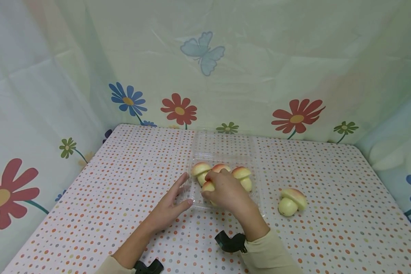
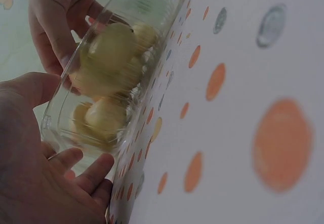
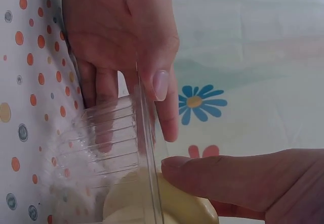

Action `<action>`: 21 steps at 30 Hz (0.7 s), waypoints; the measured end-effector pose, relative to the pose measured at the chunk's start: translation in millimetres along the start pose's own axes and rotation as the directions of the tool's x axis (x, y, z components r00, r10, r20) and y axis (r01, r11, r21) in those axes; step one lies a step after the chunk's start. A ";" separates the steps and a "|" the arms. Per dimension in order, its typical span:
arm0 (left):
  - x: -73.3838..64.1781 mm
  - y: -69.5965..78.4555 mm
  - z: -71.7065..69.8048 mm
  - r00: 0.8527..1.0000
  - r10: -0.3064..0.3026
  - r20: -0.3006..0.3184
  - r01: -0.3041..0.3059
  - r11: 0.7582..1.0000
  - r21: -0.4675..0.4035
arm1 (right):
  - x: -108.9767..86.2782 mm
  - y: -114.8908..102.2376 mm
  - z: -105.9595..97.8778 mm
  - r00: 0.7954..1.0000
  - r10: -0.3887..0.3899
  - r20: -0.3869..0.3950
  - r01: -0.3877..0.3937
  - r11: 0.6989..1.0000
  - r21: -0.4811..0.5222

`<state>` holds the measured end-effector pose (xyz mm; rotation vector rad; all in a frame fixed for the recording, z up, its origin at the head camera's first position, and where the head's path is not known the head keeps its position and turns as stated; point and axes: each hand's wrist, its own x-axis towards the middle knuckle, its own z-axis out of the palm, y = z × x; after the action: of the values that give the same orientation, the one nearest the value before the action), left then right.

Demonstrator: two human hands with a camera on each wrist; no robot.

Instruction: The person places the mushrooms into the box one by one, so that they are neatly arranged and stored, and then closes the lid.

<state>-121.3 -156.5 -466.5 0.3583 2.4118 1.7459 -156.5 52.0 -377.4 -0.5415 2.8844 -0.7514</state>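
A clear plastic clamshell box [image 1: 258,198] lies on the table, and several toy mushrooms with yellow stems and reddish caps sit in it. My right hand [image 1: 227,190] reaches into the box and grips a mushroom [image 1: 208,186] near its front; the hand covers part of it. Around that one are a left mushroom [image 1: 201,171], a back mushroom [image 1: 220,167] and a right mushroom [image 1: 243,177]. My left hand [image 1: 168,209] is at the box's front left corner, fingers extended along the side and thumb near the front rim. In the left wrist view mushrooms [image 2: 109,115] show through the box wall.
One more mushroom [image 1: 292,201] lies on the table right of the box. The hinged lid [image 1: 222,142] is folded back toward the rear curtain [image 1: 239,83]. A dotted cloth [image 1: 123,171] covers the table. Black wrist cameras [image 1: 231,241] sit at both cuffs.
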 end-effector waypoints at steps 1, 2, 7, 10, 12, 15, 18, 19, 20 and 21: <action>0.0 0.1 0.0 1.000 -0.001 0.000 0.001 1.000 0.001 | 0.2 0.0 0.5 1.000 0.004 0.003 -0.004 1.000 -0.004; 0.0 0.2 0.1 1.000 -0.002 0.000 0.002 1.000 0.002 | 0.6 -0.1 1.3 1.000 0.009 0.007 -0.009 1.000 -0.005; -0.3 0.5 0.3 1.000 -0.012 -0.003 0.012 1.000 0.004 | 1.4 0.8 3.4 0.999 0.031 0.035 -0.031 0.999 -0.007; -0.4 0.3 0.3 1.000 -0.017 -0.004 0.017 1.000 0.001 | 1.6 1.3 4.5 0.998 0.032 0.046 -0.031 0.999 -0.013; -0.3 0.3 0.4 1.000 -0.015 -0.005 0.015 1.000 0.000 | 1.5 1.7 4.7 0.998 0.030 0.047 -0.030 0.999 -0.016; 0.1 0.5 0.3 1.000 -0.009 -0.006 0.009 1.000 -0.002 | 1.7 1.7 5.3 0.999 0.029 0.046 -0.028 0.999 -0.024; 0.2 0.4 0.3 1.000 -0.010 -0.009 0.010 1.000 0.005 | 2.0 1.3 6.2 0.999 0.029 0.043 -0.027 0.999 -0.039; 0.1 0.4 0.3 1.000 -0.011 -0.010 0.011 1.000 0.007 | 2.1 1.2 6.6 0.999 0.028 0.043 -0.026 0.999 -0.047; 0.0 0.2 0.2 1.000 -0.012 -0.011 0.012 1.000 0.009 | 2.1 1.2 6.9 0.999 0.024 0.040 -0.022 0.998 -0.055; -0.1 0.0 0.2 1.000 -0.012 -0.012 0.012 1.000 0.010 | 2.1 1.2 7.3 0.999 0.021 0.037 -0.018 0.998 -0.061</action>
<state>-121.1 -156.3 -466.6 0.3353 2.4264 1.7364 -157.4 49.0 -384.4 -0.5273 2.8815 -0.6464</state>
